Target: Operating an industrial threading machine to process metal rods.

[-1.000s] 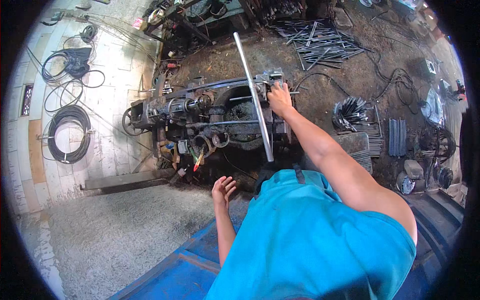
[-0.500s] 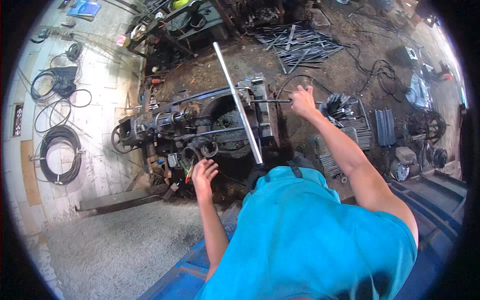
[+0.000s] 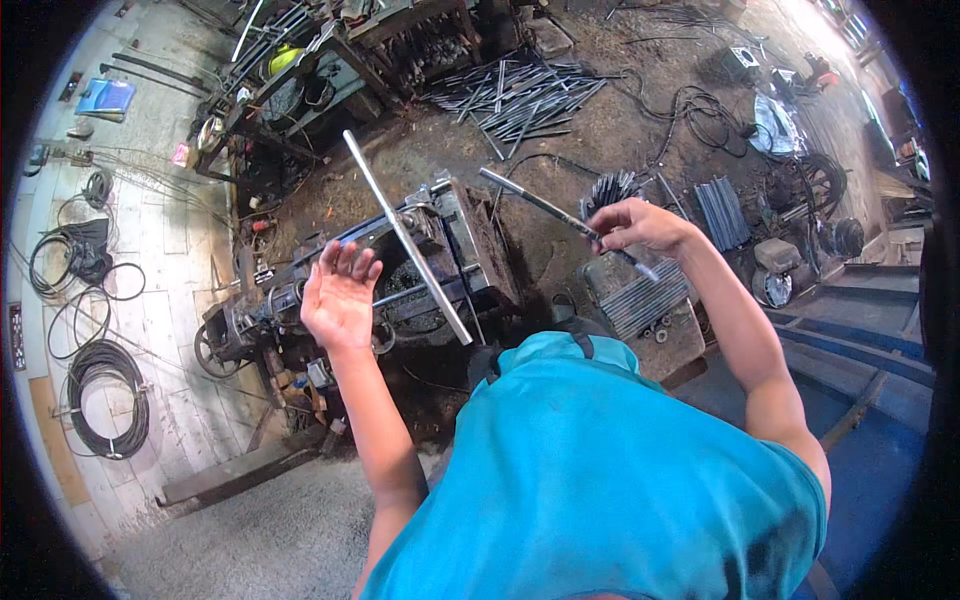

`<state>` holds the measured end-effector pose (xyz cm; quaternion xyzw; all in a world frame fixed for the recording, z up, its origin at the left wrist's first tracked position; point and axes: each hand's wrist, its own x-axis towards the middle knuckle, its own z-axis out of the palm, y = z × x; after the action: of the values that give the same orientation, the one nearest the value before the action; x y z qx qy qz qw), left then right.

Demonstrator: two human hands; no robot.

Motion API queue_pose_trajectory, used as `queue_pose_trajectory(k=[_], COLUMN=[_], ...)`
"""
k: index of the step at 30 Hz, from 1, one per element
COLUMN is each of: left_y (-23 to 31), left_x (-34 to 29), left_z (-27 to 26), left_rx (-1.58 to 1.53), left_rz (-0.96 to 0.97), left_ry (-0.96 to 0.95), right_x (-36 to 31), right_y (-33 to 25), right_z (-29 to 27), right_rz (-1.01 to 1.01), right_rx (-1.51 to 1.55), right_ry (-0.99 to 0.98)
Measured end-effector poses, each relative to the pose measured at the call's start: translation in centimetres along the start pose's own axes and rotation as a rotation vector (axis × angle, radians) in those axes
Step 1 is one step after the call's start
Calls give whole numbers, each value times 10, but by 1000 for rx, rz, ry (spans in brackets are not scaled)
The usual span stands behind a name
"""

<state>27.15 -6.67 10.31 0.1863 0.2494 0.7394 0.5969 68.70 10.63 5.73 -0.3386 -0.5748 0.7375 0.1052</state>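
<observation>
My right hand (image 3: 638,226) is closed around a dark metal rod (image 3: 535,198). The rod slants through my fingers, its far end pointing left toward the machine. Palm up and fingers spread, my left hand (image 3: 342,295) holds nothing above the left part of a greasy machine (image 3: 455,235) with a handwheel. A long, bright steel tube (image 3: 395,222) lies slantwise over that machine, apart from both hands. Below and beside my right hand, several cut rods (image 3: 640,300) lie side by side on a worn metal plate (image 3: 672,350).
A heap of loose rods (image 3: 515,100) covers the ground at the far middle. Cables (image 3: 700,115) loop across the soil to its right. Bundled grey rods (image 3: 722,212) lie at the right, near a round motor-like unit (image 3: 775,287). Coiled black cable (image 3: 105,395) rests on pale tiles at left.
My right hand has drawn the rod away from the machine, tilting it and bringing it over the plate of rods. My left hand has risen and turned palm up. The whole view has shifted.
</observation>
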Motion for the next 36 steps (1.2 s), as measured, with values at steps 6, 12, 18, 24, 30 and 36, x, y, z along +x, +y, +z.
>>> queue_pose_trajectory(k=[6, 12, 18, 24, 30, 36], left_y=[-35, -39, -29, -20, -18, -25], left_x=[44, 34, 33, 25, 20, 18], left_z=[10, 49, 94, 116, 116, 111], left_rx=[66, -75, -168, -207, -231, -244], left_rz=[-158, -168, -121, -97, -90, -112], left_ry=[-45, -27, -159, -228, -221, -194], right_x=[22, 28, 4, 2, -6, -16], right_y=[-22, -46, -98, -107, -115, -115], right_z=[37, 62, 82, 89, 95, 96], right_rz=[-123, -153, -164, -834, -596, -485], right_rx=[-105, -95, -241, -752, -656, -643], right_ry=[-229, -287, -329, -111, -183, -173])
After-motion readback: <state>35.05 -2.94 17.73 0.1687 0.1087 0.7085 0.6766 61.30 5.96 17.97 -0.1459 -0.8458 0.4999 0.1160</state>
